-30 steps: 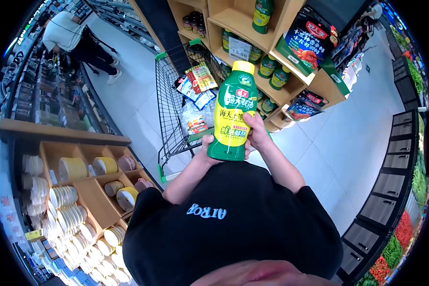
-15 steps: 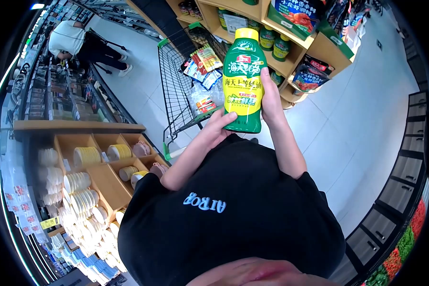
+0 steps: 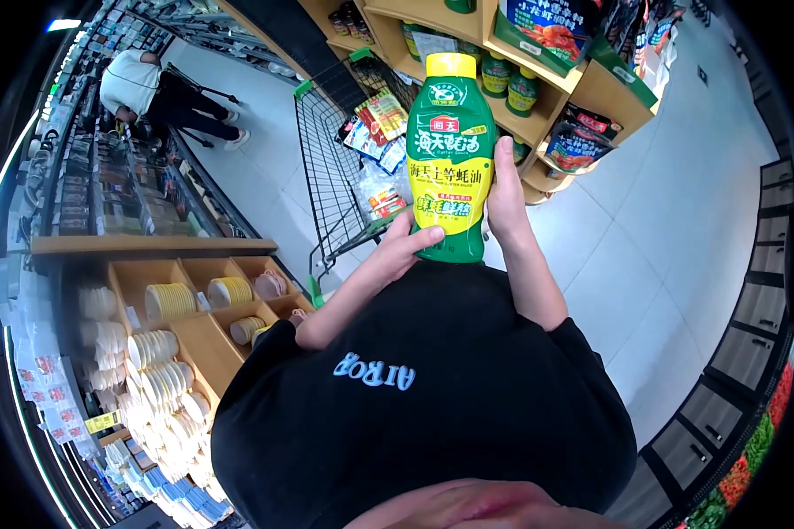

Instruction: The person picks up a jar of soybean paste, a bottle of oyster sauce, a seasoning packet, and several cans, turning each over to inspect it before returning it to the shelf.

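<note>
A green plastic oyster sauce bottle (image 3: 451,167) with a yellow cap and a yellow label stands upright before my chest, its printed front toward me. My left hand (image 3: 408,244) grips it low on the left, thumb laid across the front near the base. Against its right side lies my right hand (image 3: 508,194), thumb pointing up along the edge; the fingers are hidden behind the bottle. Just behind and to the left is a wire shopping cart (image 3: 326,176) with green corner pieces. Inside it lie colourful food packets (image 3: 382,119) and a clear plastic bag (image 3: 379,194) with printed packaging.
Wooden shelves (image 3: 538,132) ahead hold similar green bottles and sauce pouches (image 3: 578,141). To the left, a wooden rack (image 3: 205,344) carries stacked dishes. A person (image 3: 150,93) in a white top bends over a far-left display. Dark cabinets (image 3: 719,414) line the right, beyond the tiled floor (image 3: 631,256).
Both hands have brought the bottle slightly lower and closer, so it looks larger and its front faces me more squarely. The view has shifted a little.
</note>
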`<state>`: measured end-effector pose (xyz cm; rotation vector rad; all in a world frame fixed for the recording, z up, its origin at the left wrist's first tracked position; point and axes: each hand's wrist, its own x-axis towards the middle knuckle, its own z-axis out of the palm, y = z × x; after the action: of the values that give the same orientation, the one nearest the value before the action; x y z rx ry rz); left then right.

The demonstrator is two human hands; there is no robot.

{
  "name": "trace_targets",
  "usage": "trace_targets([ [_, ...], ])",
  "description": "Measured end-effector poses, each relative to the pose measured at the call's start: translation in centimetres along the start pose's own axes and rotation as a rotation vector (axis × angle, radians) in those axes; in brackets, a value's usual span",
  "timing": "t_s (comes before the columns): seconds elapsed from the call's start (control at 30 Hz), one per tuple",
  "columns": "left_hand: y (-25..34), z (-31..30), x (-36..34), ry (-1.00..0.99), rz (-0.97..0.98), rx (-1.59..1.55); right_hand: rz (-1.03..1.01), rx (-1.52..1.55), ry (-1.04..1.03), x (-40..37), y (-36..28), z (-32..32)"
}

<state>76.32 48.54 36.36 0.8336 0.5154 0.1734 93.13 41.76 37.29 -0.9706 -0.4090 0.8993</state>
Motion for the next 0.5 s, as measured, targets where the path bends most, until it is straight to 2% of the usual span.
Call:
trace_targets([
  [0.3, 1.6, -3.4, 0.9, -0.044, 0.137, -0.063, -0.006, -0.072, -0.146, 2.4, 0.2, 3.3],
  [0.4, 2.4, -4.0, 1.5, 0.054, 0.242, 0.030, -0.220, -0.243, -0.255, 3.1, 0.2, 4.4],
  [0.5, 3.7, -4.6, 2.3, 0.231, 0.416, 0.376, -0.176, -0.331, -0.280, 3.2, 1.3, 5.6],
])
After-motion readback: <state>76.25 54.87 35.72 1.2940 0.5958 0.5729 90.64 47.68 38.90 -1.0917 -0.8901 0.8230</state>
